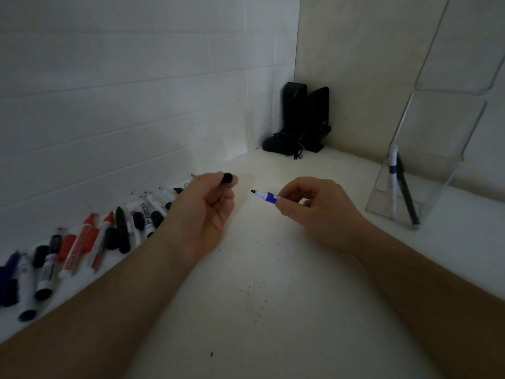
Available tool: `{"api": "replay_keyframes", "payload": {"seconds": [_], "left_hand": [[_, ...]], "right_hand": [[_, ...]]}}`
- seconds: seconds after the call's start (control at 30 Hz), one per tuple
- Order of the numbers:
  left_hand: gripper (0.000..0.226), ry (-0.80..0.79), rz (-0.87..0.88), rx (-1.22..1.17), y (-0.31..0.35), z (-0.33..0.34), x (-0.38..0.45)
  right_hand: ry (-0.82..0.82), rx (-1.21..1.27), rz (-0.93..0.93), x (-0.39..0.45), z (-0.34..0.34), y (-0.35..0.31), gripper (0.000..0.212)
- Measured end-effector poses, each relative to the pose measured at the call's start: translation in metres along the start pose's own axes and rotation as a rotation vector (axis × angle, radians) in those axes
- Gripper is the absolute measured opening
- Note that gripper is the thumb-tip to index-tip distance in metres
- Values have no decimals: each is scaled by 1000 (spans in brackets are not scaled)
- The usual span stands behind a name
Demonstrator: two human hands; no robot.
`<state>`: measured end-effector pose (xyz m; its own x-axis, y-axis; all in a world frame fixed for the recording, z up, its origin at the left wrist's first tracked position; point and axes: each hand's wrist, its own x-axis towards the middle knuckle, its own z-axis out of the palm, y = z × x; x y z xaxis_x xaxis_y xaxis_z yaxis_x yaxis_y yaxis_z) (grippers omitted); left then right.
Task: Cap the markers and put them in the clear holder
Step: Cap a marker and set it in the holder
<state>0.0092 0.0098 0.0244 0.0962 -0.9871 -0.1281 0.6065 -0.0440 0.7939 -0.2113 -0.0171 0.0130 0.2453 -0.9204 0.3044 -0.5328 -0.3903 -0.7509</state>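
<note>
Black plastic, a cap (227, 177), is pinched in the left hand (203, 207); an uncapped blue-banded marker (264, 195) is clenched in the right hand's (318, 207) grip, tip towards the cap, the two apart above the table (273, 296). Misalignment could smear ink on fingers. Two markers are already stood in the clear holder (426, 165).

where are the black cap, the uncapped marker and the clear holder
black cap (227, 177), head view, on its rounded end past the left hand's fingertips
uncapped marker (264, 195), head view, on the white neck behind its dark tip
clear holder (434, 170), head view, on its transparent front wall
</note>
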Motion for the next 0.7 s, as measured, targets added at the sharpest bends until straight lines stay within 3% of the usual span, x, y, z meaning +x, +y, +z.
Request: {"api": "replay_keyframes", "payload": {"seconds": [0.17,0.3,0.47,0.7], "left_hand": [[15,-79,-179,-187,-3,-3,0],[10,-31,-156,-229,-3,-7,4],[31,-45,9,111,-13,-6,6],[23,-38,152,356,-23,-7,5]], "right_hand": [[36,69,-15,0,0,-2,5],[40,79,-19,-1,1,-3,5],[45,19,-4,1,0,-2,5],[65,-30,-19,0,1,-3,6]]}}
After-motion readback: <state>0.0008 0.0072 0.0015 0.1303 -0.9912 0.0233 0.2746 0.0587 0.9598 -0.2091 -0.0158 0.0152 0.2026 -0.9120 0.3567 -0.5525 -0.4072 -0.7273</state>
